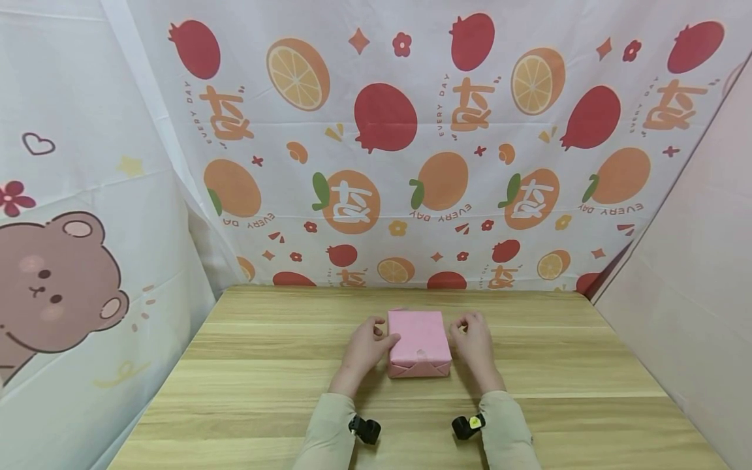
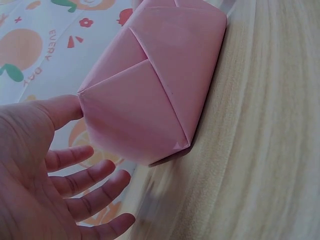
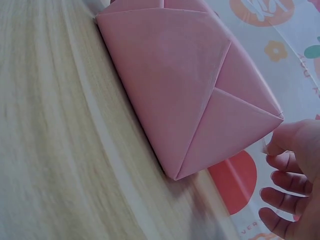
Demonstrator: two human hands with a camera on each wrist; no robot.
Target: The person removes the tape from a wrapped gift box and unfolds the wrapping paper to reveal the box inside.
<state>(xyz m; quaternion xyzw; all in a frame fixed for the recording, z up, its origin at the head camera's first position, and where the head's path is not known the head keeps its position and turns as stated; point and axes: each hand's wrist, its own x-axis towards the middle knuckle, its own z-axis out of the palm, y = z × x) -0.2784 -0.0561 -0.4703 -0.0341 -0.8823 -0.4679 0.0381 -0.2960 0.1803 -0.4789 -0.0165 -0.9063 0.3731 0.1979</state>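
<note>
A pink paper-wrapped box lies flat on the wooden table, with folded flaps on its sides and a small shiny patch of tape near its front top edge. My left hand is at the box's left side. Its thumb touches a top corner while the other fingers hang loosely beside it. Off the right side, my right hand has thumb and forefinger brought together, close to the box's corner. A faint translucent sliver, seemingly clear tape, shows at those fingertips. The box's underside is hidden.
The light wood table extends around the box on every side. Behind it hangs a fruit-printed cloth, with a bear-printed cloth on the left and a pale cloth on the right. A small black camera sits at each wrist.
</note>
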